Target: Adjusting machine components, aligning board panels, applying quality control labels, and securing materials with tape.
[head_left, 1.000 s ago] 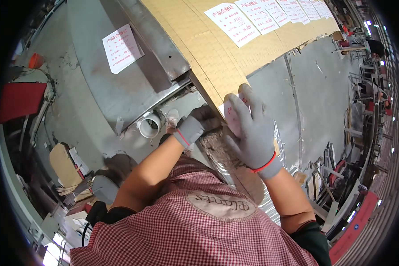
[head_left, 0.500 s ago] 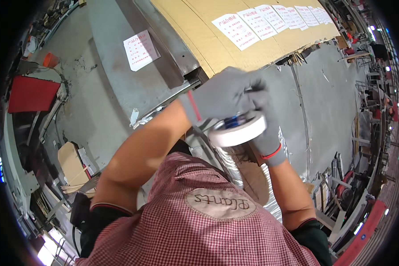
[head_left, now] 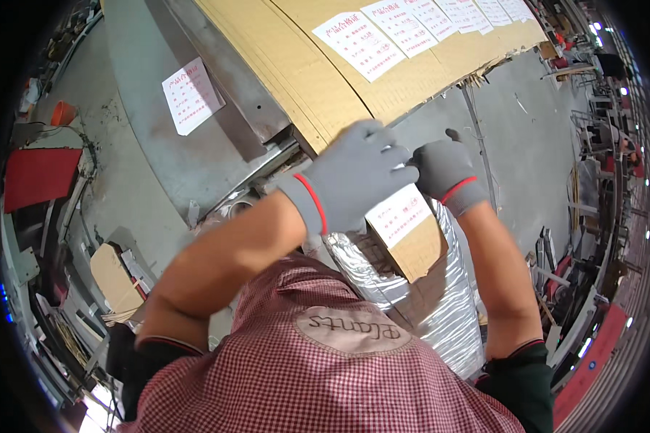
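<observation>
Both my hands wear grey gloves with red cuffs and meet over a narrow strip of cardboard (head_left: 422, 249). My left hand (head_left: 354, 173) is open, its fingers slightly bent and spread over the upper end of a white paper label (head_left: 404, 216) with red print, hiding that end. Beside it on the right, my right hand (head_left: 449, 169) is closed, with one dark fingertip sticking up. What it holds, if anything, is hidden. Below the cardboard strip lies a bundle in shiny silver wrapping (head_left: 451, 317).
A cardboard-topped work surface (head_left: 282, 72) ahead carries a row of printed labels (head_left: 368, 47). Another label (head_left: 193, 97) lies on grey sheet metal (head_left: 141, 86) to the left. A red panel (head_left: 42, 178), an orange bucket (head_left: 63, 113) and scrap pieces stand farther left.
The white tape roll between my hands has gone out of sight. My right hand has risen and turned, and the label on the cardboard strip has come into view below my left hand.
</observation>
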Available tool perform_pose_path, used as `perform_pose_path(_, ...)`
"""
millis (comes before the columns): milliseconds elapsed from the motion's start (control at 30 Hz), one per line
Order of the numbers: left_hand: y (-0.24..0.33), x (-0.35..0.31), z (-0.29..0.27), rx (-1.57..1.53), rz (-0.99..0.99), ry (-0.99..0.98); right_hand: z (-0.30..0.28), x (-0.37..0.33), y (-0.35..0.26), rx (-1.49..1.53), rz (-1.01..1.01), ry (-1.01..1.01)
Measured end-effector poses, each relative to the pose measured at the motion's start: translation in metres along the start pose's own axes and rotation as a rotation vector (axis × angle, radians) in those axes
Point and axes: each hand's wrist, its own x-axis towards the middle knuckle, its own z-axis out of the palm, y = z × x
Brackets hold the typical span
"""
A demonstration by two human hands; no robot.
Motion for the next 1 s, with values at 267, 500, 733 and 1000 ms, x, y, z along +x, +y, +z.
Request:
perform_pose_path(267, 0.101, -0.013, 0.007, -0.987, -0.508, 0.323, -0.065, -0.084, 0.013, 0.623, -0.387, 0.481)
perform_pose_path(500, 0.059, -0.119, -0.018, -0.708, -0.456, 0.416, -0.111, -0.077, -0.003, 0.349, -0.797, 0.466)
perform_pose_path(733, -0.007, -0.097, 0.102, -1.343, -0.844, 0.355, 0.031, 0.060, 0.007, 1.099, -0.638, -0.146)
perform_pose_path(1000, 0.010, -0.079, 0.137, -1.705, -0.644, 0.602, -0.024, -0.030, -0.052, 1.215, -0.195, 0.395)
